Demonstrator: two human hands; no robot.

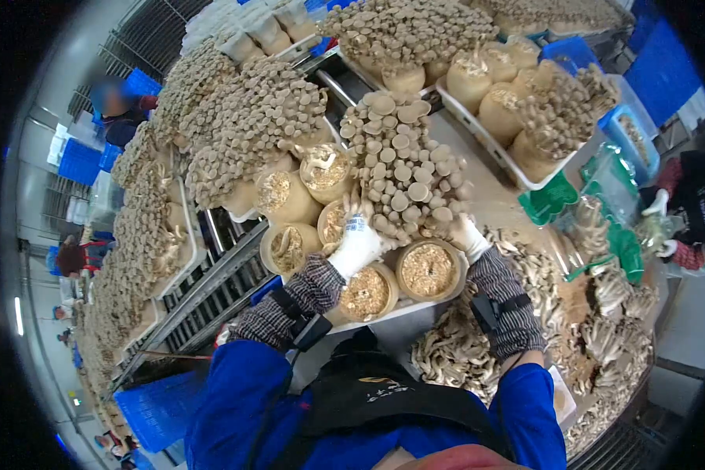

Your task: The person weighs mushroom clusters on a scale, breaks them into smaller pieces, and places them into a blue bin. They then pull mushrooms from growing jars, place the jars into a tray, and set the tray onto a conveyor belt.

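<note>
A wide clump of grey-brown capped mushrooms [406, 160] is in front of me, between my two hands. My left hand [356, 244], in a white glove with bare fingertips, grips the clump's lower left side. On the clump's lower right, my right hand [465, 237] closes round the edge, its fingers partly hidden by caps. Just below stand open bottles of pale, crumbly substrate, among them a right one [428, 270] and a left one [366, 293], with no mushrooms on top. They sit in a white tray [399, 312].
Roller conveyors [227, 270] at left carry trays of mushroom bottles. Loose mushrooms [462, 345] are heaped near my right forearm. Green-edged plastic bags [619, 196] lie at right, near a co-worker's gloved hands [662, 223]. Another tray of bottles [517, 129] stands at the back right.
</note>
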